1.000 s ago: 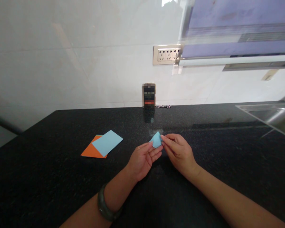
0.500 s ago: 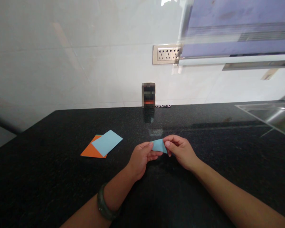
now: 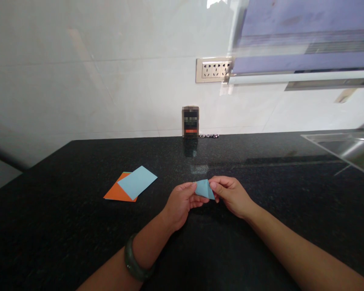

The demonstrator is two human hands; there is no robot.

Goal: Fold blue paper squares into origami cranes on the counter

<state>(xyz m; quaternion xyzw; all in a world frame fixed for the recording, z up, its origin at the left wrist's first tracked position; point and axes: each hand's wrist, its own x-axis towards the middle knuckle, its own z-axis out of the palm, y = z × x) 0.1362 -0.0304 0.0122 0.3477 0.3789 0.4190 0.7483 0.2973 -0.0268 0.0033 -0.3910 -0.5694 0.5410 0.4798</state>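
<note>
A small folded piece of light blue paper [image 3: 203,188] is held between my two hands above the dark countertop [image 3: 87,238]. My left hand [image 3: 182,204] pinches its left end, thumb on top and fingers beneath. At the upper right edge, my right hand [image 3: 229,194] grips the paper between thumb and fingers. A crease runs down the paper near my right thumb, with a slanted flap beside it. Parts of the paper are hidden behind the fingers.
To the left lie a light blue sheet [image 3: 138,182] and, partly under it, an orange sheet [image 3: 118,193]. A phone-like upright object [image 3: 190,122], its front pixelated, leans on the wall beside a beaded strand [image 3: 209,136]. A metal sink [image 3: 348,147] is set in at the right.
The folded paper has tilted slightly, so its crease and right flap show more. Both hands keep hold of it, and my right hand has shifted a little lower.
</note>
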